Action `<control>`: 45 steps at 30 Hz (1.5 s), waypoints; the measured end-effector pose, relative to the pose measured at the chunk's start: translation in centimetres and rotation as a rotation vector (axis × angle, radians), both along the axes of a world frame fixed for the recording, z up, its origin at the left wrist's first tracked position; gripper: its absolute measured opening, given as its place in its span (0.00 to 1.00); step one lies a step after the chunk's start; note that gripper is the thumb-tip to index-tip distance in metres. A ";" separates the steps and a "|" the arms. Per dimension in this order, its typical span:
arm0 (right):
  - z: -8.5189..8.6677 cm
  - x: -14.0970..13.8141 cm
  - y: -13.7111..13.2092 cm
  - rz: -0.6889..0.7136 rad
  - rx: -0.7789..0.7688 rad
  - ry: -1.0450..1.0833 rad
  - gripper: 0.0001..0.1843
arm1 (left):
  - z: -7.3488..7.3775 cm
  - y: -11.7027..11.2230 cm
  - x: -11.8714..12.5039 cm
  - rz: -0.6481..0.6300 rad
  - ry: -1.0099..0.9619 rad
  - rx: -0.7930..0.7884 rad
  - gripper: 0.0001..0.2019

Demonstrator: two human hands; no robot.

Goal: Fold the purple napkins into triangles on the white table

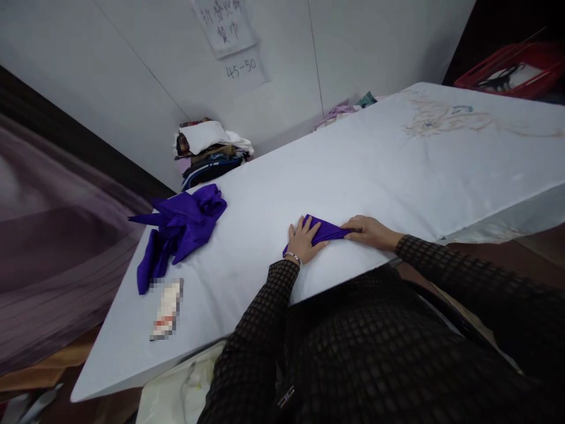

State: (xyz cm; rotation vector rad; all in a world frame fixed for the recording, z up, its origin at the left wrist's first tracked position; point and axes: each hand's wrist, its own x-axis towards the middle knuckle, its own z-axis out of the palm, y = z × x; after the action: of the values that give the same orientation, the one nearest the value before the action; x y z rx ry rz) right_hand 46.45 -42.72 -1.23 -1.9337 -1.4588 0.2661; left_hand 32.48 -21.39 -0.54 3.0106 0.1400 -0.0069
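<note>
The folded purple napkin (pixel 329 230) is lying on the white-covered bench (pixel 265 197), near the edge at the person's side, and it is stretching between the two hands. Its long axis is running from left to right, roughly along this edge, and it is narrowing towards the right. The left hand (pixel 302 242) is resting on the wider end, palm down with fingers spread; the right hand (pixel 373 233) is pinching the narrow tip. Both are touching it, so neither is nearer.

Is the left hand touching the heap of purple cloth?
No, the left hand lies on the folded purple cloth, well apart from the heap.
</note>
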 end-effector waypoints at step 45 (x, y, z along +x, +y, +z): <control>1.2 0.3 0.2 -0.068 -0.107 -0.003 0.06 | -0.1 -0.3 0.0 -0.013 0.017 0.045 0.32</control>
State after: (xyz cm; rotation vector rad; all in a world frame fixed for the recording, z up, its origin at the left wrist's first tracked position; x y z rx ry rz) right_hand 46.74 -42.49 -0.05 -2.0656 -1.4027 0.3167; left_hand 32.50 -21.68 -0.67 3.0571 0.1240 -0.0308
